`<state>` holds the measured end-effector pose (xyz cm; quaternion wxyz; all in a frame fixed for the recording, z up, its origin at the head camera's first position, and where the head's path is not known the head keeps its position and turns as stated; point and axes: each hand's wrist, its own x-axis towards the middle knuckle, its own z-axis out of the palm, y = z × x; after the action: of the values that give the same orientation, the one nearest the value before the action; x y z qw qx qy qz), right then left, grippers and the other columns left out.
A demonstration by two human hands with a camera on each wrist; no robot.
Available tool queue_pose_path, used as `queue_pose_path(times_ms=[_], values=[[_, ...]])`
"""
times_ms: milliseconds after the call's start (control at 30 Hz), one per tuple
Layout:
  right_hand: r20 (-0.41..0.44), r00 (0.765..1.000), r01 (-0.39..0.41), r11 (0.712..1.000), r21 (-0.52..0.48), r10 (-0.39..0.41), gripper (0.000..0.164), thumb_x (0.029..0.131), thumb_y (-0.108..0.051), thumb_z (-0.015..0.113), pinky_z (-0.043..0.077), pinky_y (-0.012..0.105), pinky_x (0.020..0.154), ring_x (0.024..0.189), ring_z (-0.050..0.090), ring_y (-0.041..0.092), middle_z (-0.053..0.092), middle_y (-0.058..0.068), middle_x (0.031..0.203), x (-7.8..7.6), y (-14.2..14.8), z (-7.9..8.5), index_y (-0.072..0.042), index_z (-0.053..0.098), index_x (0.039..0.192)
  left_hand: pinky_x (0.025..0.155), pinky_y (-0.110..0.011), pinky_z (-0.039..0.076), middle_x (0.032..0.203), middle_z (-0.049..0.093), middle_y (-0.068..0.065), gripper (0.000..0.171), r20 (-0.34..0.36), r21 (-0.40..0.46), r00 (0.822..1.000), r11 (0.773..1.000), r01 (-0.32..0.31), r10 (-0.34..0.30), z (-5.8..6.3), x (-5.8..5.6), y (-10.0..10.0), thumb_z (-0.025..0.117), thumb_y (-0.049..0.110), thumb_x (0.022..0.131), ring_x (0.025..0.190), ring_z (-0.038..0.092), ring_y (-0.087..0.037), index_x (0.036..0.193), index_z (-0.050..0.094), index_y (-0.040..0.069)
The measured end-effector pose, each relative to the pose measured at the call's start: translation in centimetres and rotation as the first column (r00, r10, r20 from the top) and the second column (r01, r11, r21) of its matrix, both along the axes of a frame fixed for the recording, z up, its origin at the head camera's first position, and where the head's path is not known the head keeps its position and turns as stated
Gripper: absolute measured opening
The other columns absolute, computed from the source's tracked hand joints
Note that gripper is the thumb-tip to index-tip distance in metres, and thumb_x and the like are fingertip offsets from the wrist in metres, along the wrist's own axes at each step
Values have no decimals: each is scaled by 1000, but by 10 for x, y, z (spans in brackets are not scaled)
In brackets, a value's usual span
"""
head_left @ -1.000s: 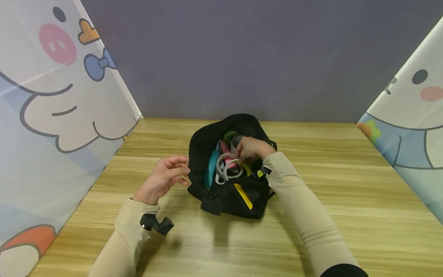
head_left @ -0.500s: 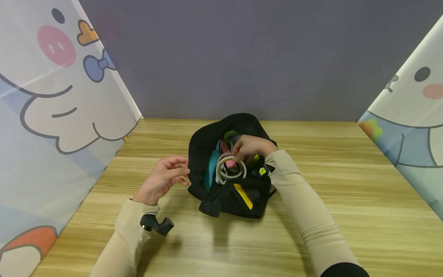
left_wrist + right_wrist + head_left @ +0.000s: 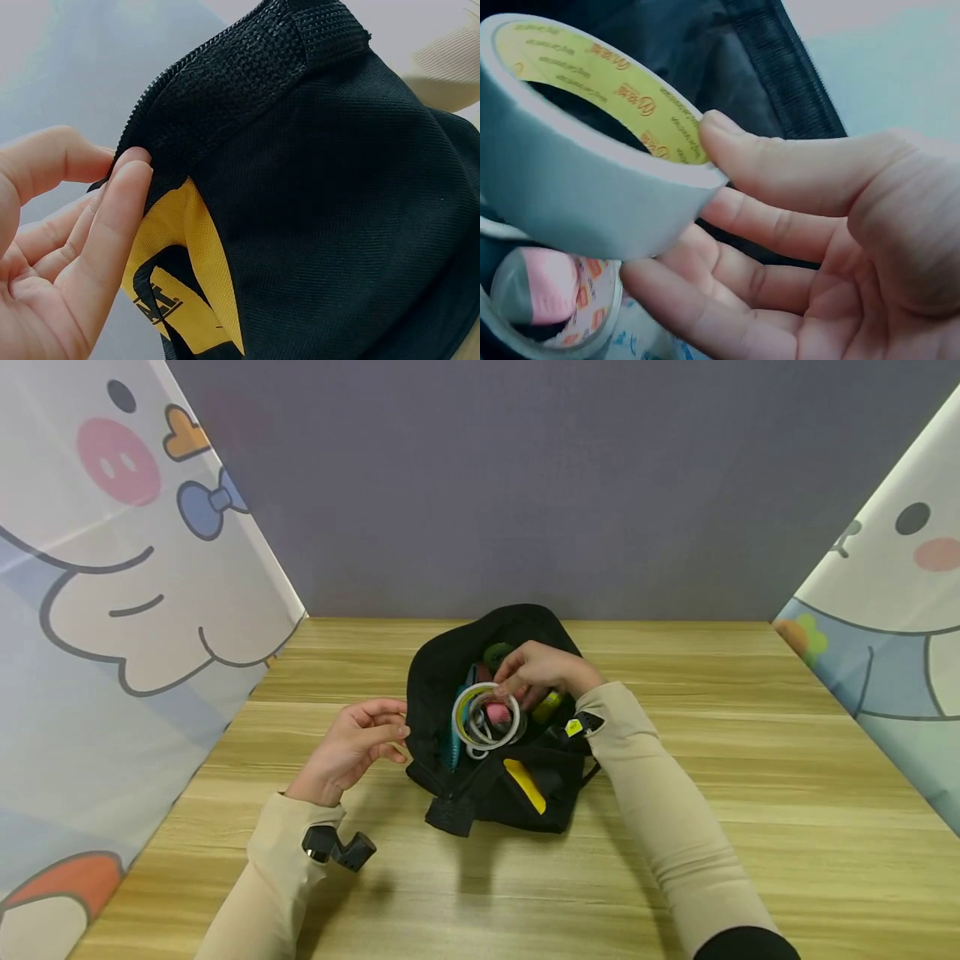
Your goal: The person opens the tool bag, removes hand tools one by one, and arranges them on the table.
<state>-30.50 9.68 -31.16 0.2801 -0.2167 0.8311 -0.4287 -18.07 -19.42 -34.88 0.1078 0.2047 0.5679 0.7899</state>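
A black fabric bag (image 3: 429,693) stands unzipped on the table, its mouth facing up. My right hand (image 3: 542,670) pinches a roll of white tape (image 3: 577,187) with a yellow core, thumb inside the ring and fingers outside. In the head view the roll overlaps the bag's mouth. My left hand (image 3: 360,745) pinches the bag's zippered edge (image 3: 161,105) between thumb and fingers. Beneath the held roll, the right wrist view shows a second tape roll (image 3: 600,330) and a pink and grey item (image 3: 551,285) within its ring.
Inside the bag also lie a teal item (image 3: 454,747), a green ring-shaped item (image 3: 497,653) and a yellow item (image 3: 549,706). A yellow strip (image 3: 527,787) shows on the bag's front. The wooden table (image 3: 712,735) meets a grey panel (image 3: 540,485) behind.
My right hand has taken hold of the tape roll and lifted it up and to the left over the bag's contents. The left hand has stayed at the bag's edge.
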Motion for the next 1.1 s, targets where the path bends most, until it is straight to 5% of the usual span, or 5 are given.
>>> queue_pose_path(times_ms=[500,667,1100], values=[[-12,999,35,988,-153,-38,28,93,-7,68,63,39,68,73,61,19,65,15,92,1,-1,15,9,65,116,62,-26,61,88,69,-1,28,4,-13,1000,1000,0,0,1,1,1,59,-10,93,75,68,-11,105,73,12],[-49,997,47,983,-176,-56,27,92,-6,69,62,47,70,73,63,24,66,21,94,5,1,24,9,66,114,62,-26,61,87,69,-1,28,14,-25,1000,1000,-5,5,1,1,2,60,-10,92,75,68,-12,104,73,12],[-86,987,109,959,-262,-136,32,94,-6,65,63,39,69,72,63,16,67,10,91,12,25,49,13,62,119,62,-26,61,88,69,-1,29,8,-36,1000,999,-6,6,1,2,2,60,-10,92,75,68,-11,104,73,13]])
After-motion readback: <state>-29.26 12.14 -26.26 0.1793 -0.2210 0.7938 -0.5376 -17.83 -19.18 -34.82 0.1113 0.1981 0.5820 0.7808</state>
